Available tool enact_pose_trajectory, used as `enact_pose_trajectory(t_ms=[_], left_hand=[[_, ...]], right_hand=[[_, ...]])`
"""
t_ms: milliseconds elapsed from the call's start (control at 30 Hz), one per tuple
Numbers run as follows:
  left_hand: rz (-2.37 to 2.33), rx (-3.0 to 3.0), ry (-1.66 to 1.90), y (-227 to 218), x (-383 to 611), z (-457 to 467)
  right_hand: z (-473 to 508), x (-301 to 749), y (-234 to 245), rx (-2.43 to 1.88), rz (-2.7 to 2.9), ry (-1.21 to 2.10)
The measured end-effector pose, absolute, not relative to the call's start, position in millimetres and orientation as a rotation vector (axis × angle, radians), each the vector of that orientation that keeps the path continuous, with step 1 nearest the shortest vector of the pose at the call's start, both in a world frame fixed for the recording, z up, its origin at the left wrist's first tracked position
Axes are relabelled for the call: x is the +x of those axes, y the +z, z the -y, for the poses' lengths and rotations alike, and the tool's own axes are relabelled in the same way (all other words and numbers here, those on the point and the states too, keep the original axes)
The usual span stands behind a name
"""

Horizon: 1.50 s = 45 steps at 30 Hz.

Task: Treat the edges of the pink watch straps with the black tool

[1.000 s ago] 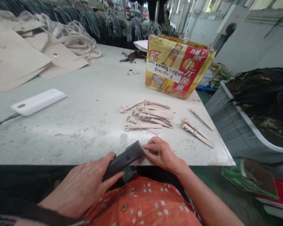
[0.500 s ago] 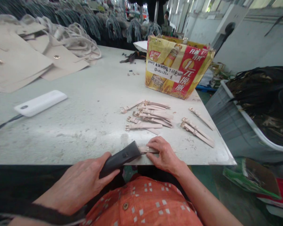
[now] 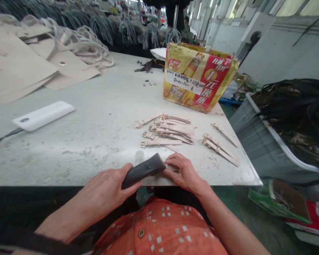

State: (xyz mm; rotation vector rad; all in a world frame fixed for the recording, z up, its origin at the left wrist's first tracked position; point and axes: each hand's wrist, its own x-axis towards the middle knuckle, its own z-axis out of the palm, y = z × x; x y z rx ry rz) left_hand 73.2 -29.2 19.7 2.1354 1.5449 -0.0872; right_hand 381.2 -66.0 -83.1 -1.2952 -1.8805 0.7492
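My left hand is closed around a dark grey, flat handheld device with a small button on top. The far end of this device reaches to the fingertips of my right hand at the table's front edge. Pinched in my right hand is a beige buckle strap, mostly covered by the fingers and the device. Just beyond lies a pile of similar beige straps with gold buckles. A smaller group of straps rests on the right.
A yellow and red cardboard box stands at the back right of the white table. On the left are a white corded device and beige bag pieces. A grey bin of dark material stands beyond the table's right edge.
My left hand has moved the dark device slightly right and up, so its end now covers more of the strap. My right hand has stayed nearly in place.
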Motion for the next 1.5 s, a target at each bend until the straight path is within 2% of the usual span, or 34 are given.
enact_pose_trajectory(t_ms=[167,467,733,1167,1500], left_hand=[[-1.594,2.098,-0.139,16.3,46.5,31.9],[-1.621,2.053,-0.052,21.3,34.3,36.8],[-1.575,2.062,-0.283,21.9,49.4,41.5],[-1.509,2.041,-0.141,26.4,54.1,27.8],[-1.483,2.077,-0.073,12.5,42.9,28.3]], right_hand=[[67.2,377.9,-88.0,-1.331,1.875,0.697],[71.8,368.9,-91.1,-1.223,2.05,0.297],[76.3,371.2,-87.5,-1.201,1.932,0.568],[66.2,369.1,-70.5,-1.32,2.013,0.669],[64.7,376.8,-63.7,-1.359,2.088,0.699]])
